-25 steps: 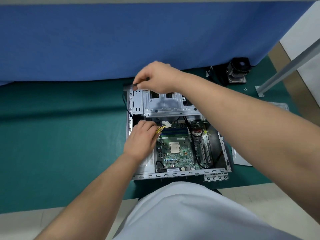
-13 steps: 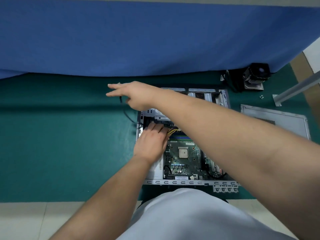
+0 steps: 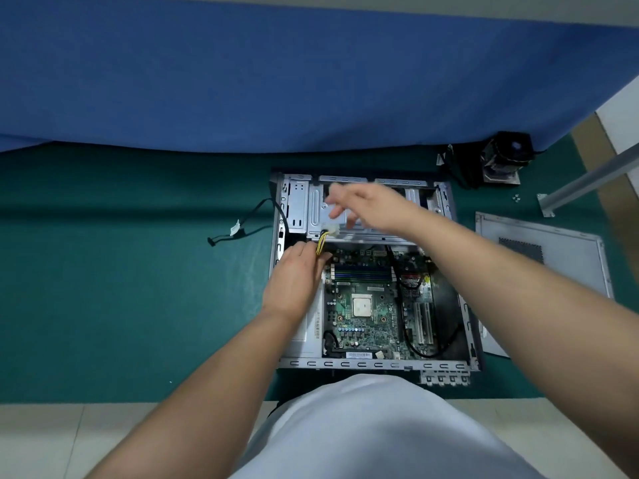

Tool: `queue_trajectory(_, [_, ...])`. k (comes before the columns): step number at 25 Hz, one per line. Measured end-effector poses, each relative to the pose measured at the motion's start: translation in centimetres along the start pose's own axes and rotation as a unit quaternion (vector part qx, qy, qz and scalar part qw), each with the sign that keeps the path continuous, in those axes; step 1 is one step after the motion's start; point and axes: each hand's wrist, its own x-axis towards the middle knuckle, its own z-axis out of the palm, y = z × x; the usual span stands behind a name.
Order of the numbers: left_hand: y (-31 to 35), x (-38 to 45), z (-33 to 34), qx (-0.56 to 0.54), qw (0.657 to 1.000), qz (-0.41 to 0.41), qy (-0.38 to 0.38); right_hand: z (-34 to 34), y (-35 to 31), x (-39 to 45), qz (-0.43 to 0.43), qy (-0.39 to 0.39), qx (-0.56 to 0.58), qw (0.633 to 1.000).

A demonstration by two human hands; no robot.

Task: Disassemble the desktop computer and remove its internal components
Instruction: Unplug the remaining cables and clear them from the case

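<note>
Here, yellow-black cable (image 3: 321, 244) upright beside left hand (image 3: 294, 285).

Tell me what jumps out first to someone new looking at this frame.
The open computer case lies flat on the green mat at center, its motherboard exposed. The left hand holds a yellow-and-black cable bundle at the case's left edge, while the blurred right hand hovers open above the drive cage. A loose black cable lies left of the case.
</note>
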Motion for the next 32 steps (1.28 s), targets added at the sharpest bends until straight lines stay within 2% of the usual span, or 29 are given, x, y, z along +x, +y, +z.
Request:
queue_trajectory(3, [0.0,0.0,-0.1,-0.008,1.000,0.014,-0.001,2.4,2.1,-2.2,0.016,-0.031,0.011,0.999])
queue_trajectory(6, [-0.1,-0.1,-0.1,-0.003,0.999,0.033,-0.025,4.8,2.8,-1.9,0.025,0.022,0.049,0.998])
queue_trajectory(9, [-0.3,-0.2,-0.1,-0.001,0.999,0.037,-0.016,5.4,2.0,-1.5,0.050,0.066,0.086,0.993])
queue_trajectory(12, [-0.3,0.0,-0.3,-0.018,0.999,0.036,0.003,4.9,1.0,-1.2,0.041,0.067,0.077,0.994])
queue_trajectory(15, [-0.6,0.0,-1.3,-0.082,0.995,0.057,0.021,3.5,0.3,-0.9,0.052,0.061,0.060,0.995])
queue_trajectory(19, [-2.9,1.3,-4.2,0.016,0.996,0.045,0.081,2.0,-0.3,-0.1,0.101,0.040,0.115,0.988])
queue_trajectory(22, [-4.0,3.2,-5.5,0.070,0.997,0.030,0.018,1.8,-1.4,1.1,0.095,0.004,0.108,0.990])
queue_trajectory(26, [-5.1,4.2,-6.6,0.077,0.995,0.060,0.012,2.4,-3.0,3.2,0.071,-0.020,0.112,0.991])
queue_trajectory(29, [-5.6,4.5,-7.3,0.092,0.994,0.061,0.012,3.4,-3.6,4.9,0.068,-0.006,0.139,0.988])
queue_trajectory(32, [-7.0,4.8,-8.5,0.091,0.995,0.033,0.041,3.6,-3.4,6.4,0.104,0.036,0.198,0.974])
